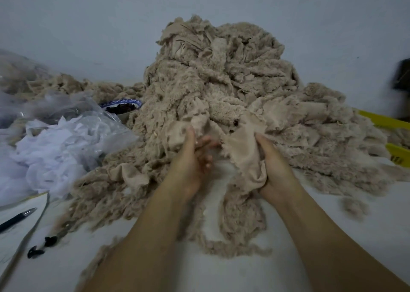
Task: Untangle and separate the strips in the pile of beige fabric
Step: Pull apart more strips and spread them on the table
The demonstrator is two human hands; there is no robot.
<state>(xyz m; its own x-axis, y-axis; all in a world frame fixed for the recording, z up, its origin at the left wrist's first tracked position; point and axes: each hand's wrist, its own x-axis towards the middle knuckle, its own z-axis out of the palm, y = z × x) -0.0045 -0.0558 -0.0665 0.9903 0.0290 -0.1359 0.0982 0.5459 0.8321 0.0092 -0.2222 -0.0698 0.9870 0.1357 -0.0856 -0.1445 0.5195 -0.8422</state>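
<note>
A tall pile of beige fleecy fabric strips [217,76] rises against the wall and spreads over the white table. At its front foot, my right hand [273,167] grips a smooth-backed beige strip [241,150] bunched in its palm. My left hand [193,158] is turned palm inward beside that strip, thumb up against another beige piece [177,134], fingers loosely spread and blurred. More tangled strips trail down the table between my forearms [230,220].
White gauzy fabric and clear plastic bags [57,143] lie at the left. A blue-rimmed bowl [124,106] sits behind them. A pen on paper [17,218] and black clips [42,246] are at the near left. Yellow objects [386,123] lie at the right.
</note>
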